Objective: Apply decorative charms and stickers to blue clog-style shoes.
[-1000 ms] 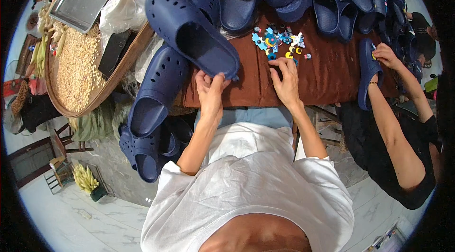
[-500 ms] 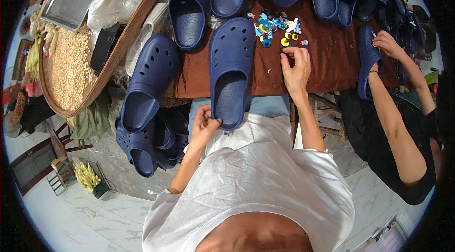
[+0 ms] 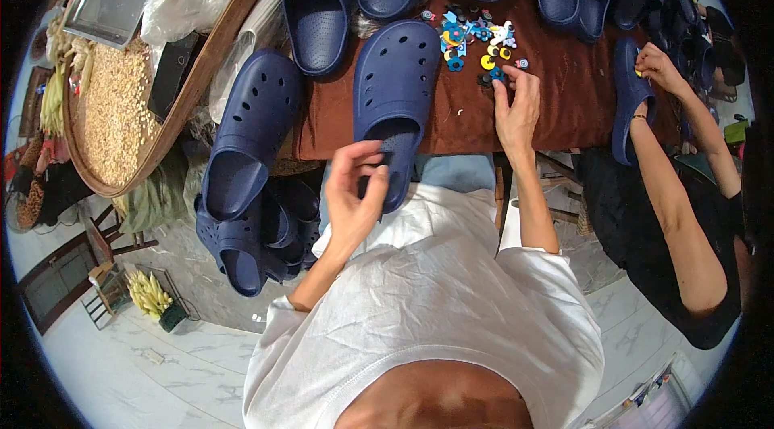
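Note:
A navy blue clog [image 3: 397,66] lies in front of me, its toe on the brown cloth and its heel toward my lap. Over the heel opening hovers my left hand [image 3: 355,199], open, with thumb and fingers apart. My right hand [image 3: 518,114] is at the near edge of a small pile of colourful shoe charms [image 3: 455,34]. Its thumb and forefinger pinch a dark blue flower-shaped shoe charm [image 3: 497,74]. Yellow round charms [image 3: 488,62] lie just beyond those fingertips.
More navy clogs [image 3: 316,26] stand along the far side, and others hang at the left edge [image 3: 242,139]. A wooden-rimmed tray of pale grains [image 3: 121,114] is at the left. On the right, a co-worker's hands [image 3: 657,66] work on another clog [image 3: 627,106].
My left hand has let go of the clog's heel and risen over its opening. My right hand has moved slightly right and pinched a flower charm. The clog has tilted a little.

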Demonstrator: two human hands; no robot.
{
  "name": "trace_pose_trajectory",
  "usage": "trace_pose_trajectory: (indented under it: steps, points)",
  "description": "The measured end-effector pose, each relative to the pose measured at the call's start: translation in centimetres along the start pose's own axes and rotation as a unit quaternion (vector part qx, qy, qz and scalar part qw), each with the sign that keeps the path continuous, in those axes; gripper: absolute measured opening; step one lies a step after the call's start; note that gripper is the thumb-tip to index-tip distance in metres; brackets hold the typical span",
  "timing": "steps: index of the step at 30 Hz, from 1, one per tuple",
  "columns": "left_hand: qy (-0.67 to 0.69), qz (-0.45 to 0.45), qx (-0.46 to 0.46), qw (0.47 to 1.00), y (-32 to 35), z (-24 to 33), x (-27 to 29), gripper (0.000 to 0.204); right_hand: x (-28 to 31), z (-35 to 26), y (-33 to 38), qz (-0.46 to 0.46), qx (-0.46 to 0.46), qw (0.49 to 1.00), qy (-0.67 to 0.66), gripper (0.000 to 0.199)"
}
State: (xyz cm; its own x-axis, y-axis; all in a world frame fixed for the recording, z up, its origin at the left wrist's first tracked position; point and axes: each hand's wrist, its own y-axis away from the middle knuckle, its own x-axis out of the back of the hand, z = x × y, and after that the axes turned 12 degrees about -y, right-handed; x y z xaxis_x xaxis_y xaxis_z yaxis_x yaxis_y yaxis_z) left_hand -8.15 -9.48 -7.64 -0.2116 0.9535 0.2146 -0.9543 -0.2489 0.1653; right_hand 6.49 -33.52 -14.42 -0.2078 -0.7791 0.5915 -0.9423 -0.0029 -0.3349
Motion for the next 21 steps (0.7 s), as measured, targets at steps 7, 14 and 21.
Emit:
trace_pose_trajectory:
  steps: [7,14,21]
  points:
    - [0.099,-0.060,0.061,0.991,-2.6,0.6,-4.2,0.044,0.2,0.2,-0.7,-0.025,-0.014,1.000,0.011,0.023]
    - [0.242,-0.015,0.102,0.965,-5.1,1.3,-5.8,0.044,0.1,-3.8,0.4,-0.032,-0.049,0.979,-0.195,0.018]
    - [0.275,0.007,0.110,0.955,-5.4,1.5,-6.1,0.032,-2.8,-7.3,1.6,-0.071,-0.027,0.941,-0.331,0.015]
